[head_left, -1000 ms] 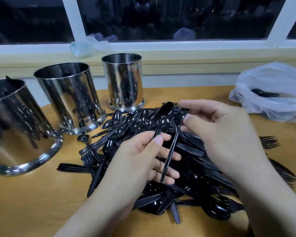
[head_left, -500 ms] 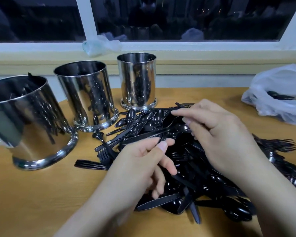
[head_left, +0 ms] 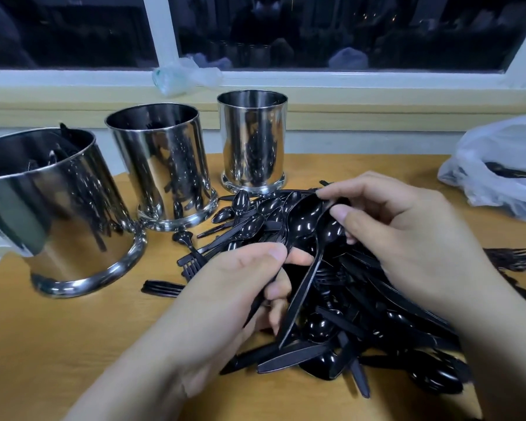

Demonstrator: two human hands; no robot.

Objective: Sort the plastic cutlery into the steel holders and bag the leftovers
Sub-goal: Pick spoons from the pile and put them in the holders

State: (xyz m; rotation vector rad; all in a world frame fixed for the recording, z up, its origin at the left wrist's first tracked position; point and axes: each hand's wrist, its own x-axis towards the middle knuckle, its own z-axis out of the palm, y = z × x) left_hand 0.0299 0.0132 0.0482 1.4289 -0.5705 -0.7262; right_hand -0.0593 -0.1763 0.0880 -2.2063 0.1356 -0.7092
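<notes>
Left hand (head_left: 225, 287) and right hand (head_left: 413, 238) bare, forearms apparently sleeveless.

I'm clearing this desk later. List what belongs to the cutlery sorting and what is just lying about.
In the job:
spoons, held by left hand and right hand
cutlery pile
three holders
bag

Lying about:
crumpled plastic on the sill

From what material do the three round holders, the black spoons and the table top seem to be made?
The holders look like polished steel: their walls mirror the cutlery and the room. The black spoons look like glossy moulded plastic, thin, with small sharp highlights. The table top shows a pale yellow wood grain with a smooth finish; whether it is solid wood or a laminate cannot be told.
</notes>
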